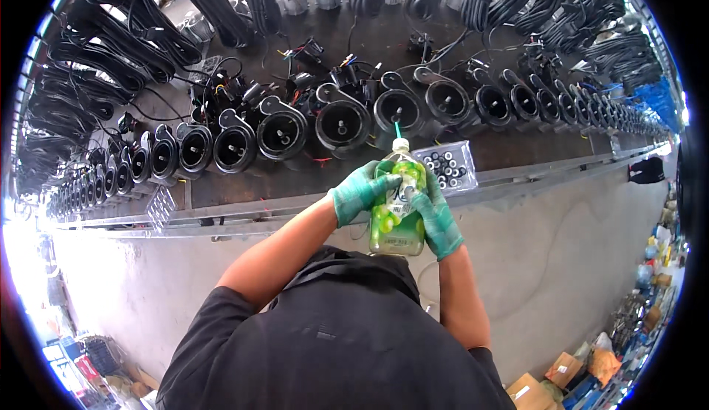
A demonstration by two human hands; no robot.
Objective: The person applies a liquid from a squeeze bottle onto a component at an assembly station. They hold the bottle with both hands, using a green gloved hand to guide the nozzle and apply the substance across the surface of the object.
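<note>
Both hands, in knitted green gloves, grip a clear plastic bottle [397,211] of green liquid: left hand [360,192] wrapped around its upper body, right hand [437,218] along its side. Behind, round black motor housings [342,123] line the counter [310,181].

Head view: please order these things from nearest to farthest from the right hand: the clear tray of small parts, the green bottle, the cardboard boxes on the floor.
1. green bottle, held in the right hand.
2. clear tray, just above, on the bench.
3. cardboard boxes, far down at lower right.
</note>
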